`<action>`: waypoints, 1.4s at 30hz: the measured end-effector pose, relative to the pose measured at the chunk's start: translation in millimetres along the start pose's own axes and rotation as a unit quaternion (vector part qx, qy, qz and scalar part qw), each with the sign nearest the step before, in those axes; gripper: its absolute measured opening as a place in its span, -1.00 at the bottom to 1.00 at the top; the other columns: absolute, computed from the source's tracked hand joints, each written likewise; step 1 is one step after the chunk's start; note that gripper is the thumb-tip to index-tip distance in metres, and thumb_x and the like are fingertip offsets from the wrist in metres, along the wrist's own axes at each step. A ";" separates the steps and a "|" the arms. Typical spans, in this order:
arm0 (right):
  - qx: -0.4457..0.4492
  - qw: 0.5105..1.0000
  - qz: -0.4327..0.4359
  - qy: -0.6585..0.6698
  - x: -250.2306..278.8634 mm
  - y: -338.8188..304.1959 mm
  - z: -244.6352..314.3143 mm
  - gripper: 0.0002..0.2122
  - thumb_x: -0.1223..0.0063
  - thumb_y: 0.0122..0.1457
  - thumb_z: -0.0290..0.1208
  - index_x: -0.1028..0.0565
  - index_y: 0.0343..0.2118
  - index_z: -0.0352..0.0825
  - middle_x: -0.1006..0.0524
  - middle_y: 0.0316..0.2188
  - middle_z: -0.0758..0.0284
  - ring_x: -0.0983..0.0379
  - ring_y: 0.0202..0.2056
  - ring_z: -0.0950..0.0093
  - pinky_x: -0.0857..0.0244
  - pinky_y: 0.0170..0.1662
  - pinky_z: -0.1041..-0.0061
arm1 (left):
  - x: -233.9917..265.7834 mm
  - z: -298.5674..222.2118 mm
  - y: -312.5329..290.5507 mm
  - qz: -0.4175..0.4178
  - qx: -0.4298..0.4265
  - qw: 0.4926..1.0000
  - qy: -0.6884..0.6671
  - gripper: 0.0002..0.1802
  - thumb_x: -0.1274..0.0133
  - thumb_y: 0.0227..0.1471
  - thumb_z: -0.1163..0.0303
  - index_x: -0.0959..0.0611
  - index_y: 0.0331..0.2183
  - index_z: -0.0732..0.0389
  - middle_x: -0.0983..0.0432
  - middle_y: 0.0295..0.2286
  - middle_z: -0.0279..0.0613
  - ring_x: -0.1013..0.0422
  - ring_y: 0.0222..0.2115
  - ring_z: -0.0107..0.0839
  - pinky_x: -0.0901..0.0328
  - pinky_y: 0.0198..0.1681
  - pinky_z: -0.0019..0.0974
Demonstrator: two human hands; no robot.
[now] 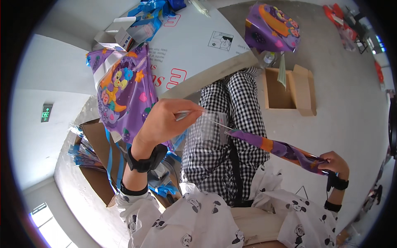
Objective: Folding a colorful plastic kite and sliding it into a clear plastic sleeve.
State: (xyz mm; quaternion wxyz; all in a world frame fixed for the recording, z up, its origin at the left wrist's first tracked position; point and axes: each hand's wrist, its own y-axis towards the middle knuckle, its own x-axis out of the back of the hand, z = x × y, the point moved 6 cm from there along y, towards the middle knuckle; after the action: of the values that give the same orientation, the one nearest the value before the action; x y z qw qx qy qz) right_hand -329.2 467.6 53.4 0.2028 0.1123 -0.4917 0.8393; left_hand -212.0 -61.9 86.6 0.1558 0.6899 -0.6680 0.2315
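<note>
My left hand (170,118) is closed in a pinch above my lap, on the upper edge of a small clear plastic bag (211,131). A thin white strip runs from near its fingertips toward the tip of a long, narrow purple printed foil piece (273,145). Whether the strip joins that tip, I cannot tell. My right hand (336,163) grips the wide far end of this foil piece, out to the right. The foil slants across my legs, looks folded or rolled lengthwise, and carries orange patches.
A white-topped table (194,45) stands ahead, with a purple printed sheet (124,89) over its left side and a small white box (115,37). Another purple printed piece (273,28) lies beyond. An open cardboard box (306,93) sits on the floor, another carton (96,171) at left.
</note>
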 end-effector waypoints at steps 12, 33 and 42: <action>-0.028 1.000 0.004 0.010 2.8 0.2 3.0 -0.83 -0.25 -0.02 -0.49 -0.51 -0.47 -0.50 -0.43 -0.63 0.45 -0.29 -0.55 0.69 -0.18 -0.48 0.62 | 2.8 -10.5 -8.4 0.046 0.007 0.999 -0.015 -0.84 -0.10 0.10 0.52 -0.71 -0.26 0.31 -0.59 -0.57 -0.28 -0.48 -0.59 -0.67 -0.16 -0.62 -0.61; 0.016 1.000 0.013 -0.005 2.4 3.8 25.2 -0.82 -0.27 -0.02 -0.48 -0.52 -0.43 -0.48 -0.38 -0.65 0.42 -0.23 -0.54 0.65 -0.17 -0.47 0.59 | -11.4 -20.1 -2.7 0.167 -0.051 0.980 -0.094 -0.85 -0.12 0.11 0.44 -0.71 -0.32 0.30 -0.61 -0.46 -0.25 -0.44 -0.48 -0.58 -0.26 -0.45 -0.51; -0.020 0.996 0.070 0.059 -12.7 16.7 49.7 -0.80 -0.24 0.03 -0.47 -0.54 -0.36 -0.50 -0.47 -0.56 0.40 -0.28 -0.48 0.66 -0.23 -0.41 0.62 | -23.2 -31.0 -5.2 0.200 -0.048 0.968 -0.143 -0.86 -0.15 0.09 0.45 -0.72 -0.29 0.26 -0.62 -0.44 -0.20 -0.50 -0.44 -0.48 -0.32 -0.40 -0.38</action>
State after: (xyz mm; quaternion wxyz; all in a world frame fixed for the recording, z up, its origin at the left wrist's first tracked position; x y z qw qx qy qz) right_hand -325.9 414.2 59.8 0.1747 0.0237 -0.5024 0.8465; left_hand -210.3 -25.7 101.1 0.0422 0.5598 -0.8181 0.1250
